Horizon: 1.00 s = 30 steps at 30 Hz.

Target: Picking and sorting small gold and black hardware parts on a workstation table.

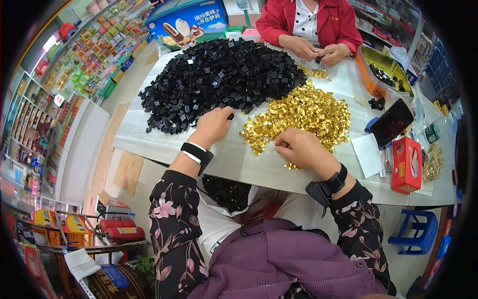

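Observation:
A large heap of small black square plastic pieces [219,70] covers the far middle of the table. To its right lies a pile of small shiny gold pieces [308,114]. My left hand [215,125] is closed at the near edge of the black heap, with one black plastic piece [230,117] showing at its fingertips. My right hand [304,149] rests at the near edge of the gold pile, fingers curled and pinched together; what they hold, if anything, is hidden. A few gold pieces [293,166] lie just below that hand.
Across the white table [239,159], a person in a red jacket [326,25] handles something small. Toward the right are an orange-sided tin [383,70], a dark phone [393,122] and a red tin [406,164]. A white bag of dark pieces [225,193] hangs below the table edge.

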Each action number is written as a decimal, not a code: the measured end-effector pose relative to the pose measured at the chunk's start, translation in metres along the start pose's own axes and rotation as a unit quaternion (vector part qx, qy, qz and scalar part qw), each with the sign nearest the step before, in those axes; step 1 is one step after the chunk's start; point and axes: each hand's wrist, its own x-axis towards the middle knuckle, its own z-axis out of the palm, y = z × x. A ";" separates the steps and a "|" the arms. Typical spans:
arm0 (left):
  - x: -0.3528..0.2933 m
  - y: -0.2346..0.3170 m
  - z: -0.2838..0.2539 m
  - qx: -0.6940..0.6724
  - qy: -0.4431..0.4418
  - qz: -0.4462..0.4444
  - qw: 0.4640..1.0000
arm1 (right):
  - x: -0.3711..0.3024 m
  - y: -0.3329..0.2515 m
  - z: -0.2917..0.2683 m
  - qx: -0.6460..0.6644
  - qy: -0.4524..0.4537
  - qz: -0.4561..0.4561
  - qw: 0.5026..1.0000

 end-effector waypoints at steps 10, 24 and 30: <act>-0.006 0.046 -0.046 -0.355 -0.062 -0.164 0.918 | 0.001 0.002 -0.001 0.037 0.031 -0.014 0.999; -0.060 0.123 0.019 -0.516 0.037 -0.077 0.852 | 0.009 -0.002 -0.005 0.479 -0.090 0.114 0.866; -0.063 0.126 0.021 -0.540 0.080 -0.066 0.836 | 0.009 -0.004 -0.005 0.519 -0.088 0.141 0.838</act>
